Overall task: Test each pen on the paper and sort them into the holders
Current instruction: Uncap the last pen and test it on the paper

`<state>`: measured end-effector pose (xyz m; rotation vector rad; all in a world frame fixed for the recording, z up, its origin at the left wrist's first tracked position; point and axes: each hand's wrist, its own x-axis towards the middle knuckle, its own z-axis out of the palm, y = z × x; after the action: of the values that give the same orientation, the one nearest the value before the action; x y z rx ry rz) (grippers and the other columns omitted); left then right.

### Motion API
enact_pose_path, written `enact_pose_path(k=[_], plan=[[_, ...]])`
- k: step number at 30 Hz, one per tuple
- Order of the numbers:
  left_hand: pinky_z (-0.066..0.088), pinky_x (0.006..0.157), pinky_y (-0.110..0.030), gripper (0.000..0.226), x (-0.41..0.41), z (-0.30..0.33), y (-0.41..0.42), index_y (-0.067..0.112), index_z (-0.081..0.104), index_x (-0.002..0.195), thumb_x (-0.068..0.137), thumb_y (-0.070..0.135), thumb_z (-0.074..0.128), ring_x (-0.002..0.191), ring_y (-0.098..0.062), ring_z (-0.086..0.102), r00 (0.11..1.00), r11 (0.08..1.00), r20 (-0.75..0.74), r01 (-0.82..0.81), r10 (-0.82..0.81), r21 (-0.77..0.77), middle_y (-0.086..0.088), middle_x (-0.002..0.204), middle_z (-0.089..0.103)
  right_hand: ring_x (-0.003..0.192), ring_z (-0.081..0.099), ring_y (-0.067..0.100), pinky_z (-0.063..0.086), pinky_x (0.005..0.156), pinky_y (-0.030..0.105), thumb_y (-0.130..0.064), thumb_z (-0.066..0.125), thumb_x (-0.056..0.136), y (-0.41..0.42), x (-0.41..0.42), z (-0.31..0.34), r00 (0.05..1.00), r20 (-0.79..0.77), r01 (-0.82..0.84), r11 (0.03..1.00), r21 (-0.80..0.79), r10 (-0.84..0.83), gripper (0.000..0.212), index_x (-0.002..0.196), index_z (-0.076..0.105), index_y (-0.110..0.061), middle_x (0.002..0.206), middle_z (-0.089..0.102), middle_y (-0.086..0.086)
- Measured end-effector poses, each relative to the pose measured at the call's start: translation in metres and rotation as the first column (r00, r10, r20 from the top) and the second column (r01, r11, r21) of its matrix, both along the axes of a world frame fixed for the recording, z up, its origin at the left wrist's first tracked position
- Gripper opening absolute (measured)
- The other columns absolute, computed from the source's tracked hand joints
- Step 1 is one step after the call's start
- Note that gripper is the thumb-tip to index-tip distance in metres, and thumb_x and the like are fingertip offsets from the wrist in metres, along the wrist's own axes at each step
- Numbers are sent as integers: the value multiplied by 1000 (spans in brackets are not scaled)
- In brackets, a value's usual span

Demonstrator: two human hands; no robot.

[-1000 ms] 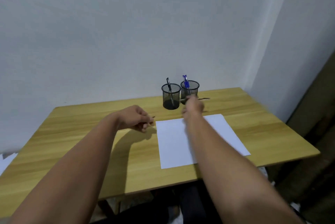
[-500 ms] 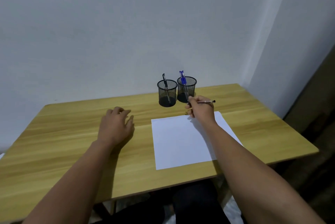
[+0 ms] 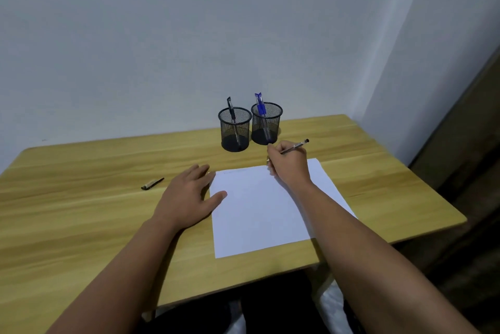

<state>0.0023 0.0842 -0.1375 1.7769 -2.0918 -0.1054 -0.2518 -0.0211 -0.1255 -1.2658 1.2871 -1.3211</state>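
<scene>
pressing flat, fingers spread, the left hand (image 3: pixel 189 195) steadies the white paper (image 3: pixel 270 206); the right hand (image 3: pixel 289 164) grips a pen (image 3: pixel 295 146) at the sheet's far edge. if that flat hand lifts, the sheet may skid and spoil the test stroke. 2 mesh holders (image 3: pixel 234 129) stand behind, a pen cap (image 3: pixel 152 184) lies left on the wooden table (image 3: pixel 81 212), pale walls around.

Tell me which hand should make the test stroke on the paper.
Right. The right hand already grips the pen over the paper's far edge; the left hand lies flat at its left edge, steadying it.
</scene>
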Motion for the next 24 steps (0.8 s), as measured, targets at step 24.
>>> enact_pose_path(k=[24], plan=[[36, 117, -45, 85, -1, -1, 4, 23, 57, 145, 82, 78, 40, 149, -21, 36, 999, 999, 21, -50, 50, -18, 2, 156, 48, 51, 50, 25, 44, 54, 36, -23, 68, 89, -5, -7, -13, 971, -236, 29, 998, -51, -40, 42, 63, 42, -2, 53, 42, 9]])
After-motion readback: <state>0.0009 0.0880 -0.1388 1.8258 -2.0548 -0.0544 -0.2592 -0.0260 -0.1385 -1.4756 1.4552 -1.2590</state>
